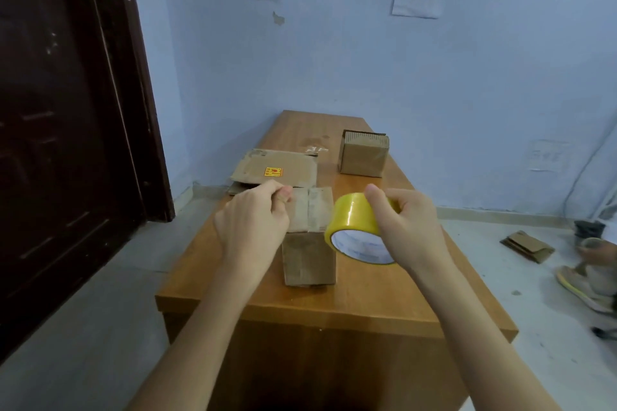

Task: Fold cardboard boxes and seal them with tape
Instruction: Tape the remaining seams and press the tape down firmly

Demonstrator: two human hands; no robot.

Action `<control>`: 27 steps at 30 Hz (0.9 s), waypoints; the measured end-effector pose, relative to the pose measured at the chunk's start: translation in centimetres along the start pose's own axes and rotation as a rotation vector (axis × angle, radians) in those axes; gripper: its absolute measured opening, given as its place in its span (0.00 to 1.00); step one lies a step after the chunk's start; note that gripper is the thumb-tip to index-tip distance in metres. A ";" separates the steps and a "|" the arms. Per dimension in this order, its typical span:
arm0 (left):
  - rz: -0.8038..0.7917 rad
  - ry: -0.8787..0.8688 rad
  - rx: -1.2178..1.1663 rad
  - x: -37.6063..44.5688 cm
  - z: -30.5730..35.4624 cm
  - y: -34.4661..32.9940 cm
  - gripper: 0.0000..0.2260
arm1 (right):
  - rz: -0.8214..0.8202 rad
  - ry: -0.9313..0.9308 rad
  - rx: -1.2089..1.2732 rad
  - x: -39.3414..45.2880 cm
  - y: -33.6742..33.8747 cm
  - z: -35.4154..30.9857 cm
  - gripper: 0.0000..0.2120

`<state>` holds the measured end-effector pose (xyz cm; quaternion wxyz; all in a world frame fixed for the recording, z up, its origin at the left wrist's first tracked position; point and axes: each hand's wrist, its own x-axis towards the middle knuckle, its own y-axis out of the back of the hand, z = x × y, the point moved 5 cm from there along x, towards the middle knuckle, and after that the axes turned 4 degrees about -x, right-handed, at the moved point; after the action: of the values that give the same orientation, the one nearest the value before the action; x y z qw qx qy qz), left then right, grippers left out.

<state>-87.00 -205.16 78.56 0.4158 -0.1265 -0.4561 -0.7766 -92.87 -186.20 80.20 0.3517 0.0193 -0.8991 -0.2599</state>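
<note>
Head view shows the right hand (399, 227) gripping the tape roll (359, 230) just right of the box (309, 237), whose top seam runs away from the person, while the left hand (253, 217) pinches something unclear at the box's left edge.

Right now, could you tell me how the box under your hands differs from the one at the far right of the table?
The near box stands tall under the hands, between the left hand and the tape roll held by the right hand; the far box sits squat and untouched. The near box's top shows a tape strip; the far box's top shows corrugated edges. Both are plain brown cardboard on the wooden table.
</note>
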 end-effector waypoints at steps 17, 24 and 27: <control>-0.015 -0.029 -0.001 1.8 -0.5 2.5 0.12 | -0.045 0.111 -0.525 0.2 1.5 -0.9 0.22; -0.337 0.137 -0.288 1.2 -3.0 -1.4 0.12 | -0.307 0.032 -0.887 2.2 -0.5 1.5 0.29; -0.378 0.202 -0.286 0.9 -4.0 -2.3 0.14 | -0.426 0.026 -0.914 3.2 -2.1 2.2 0.30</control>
<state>-88.61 -208.38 75.47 0.2846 -0.0186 -0.3134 -0.9058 -97.01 -187.68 79.83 0.2745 0.0498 -0.6648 -0.6930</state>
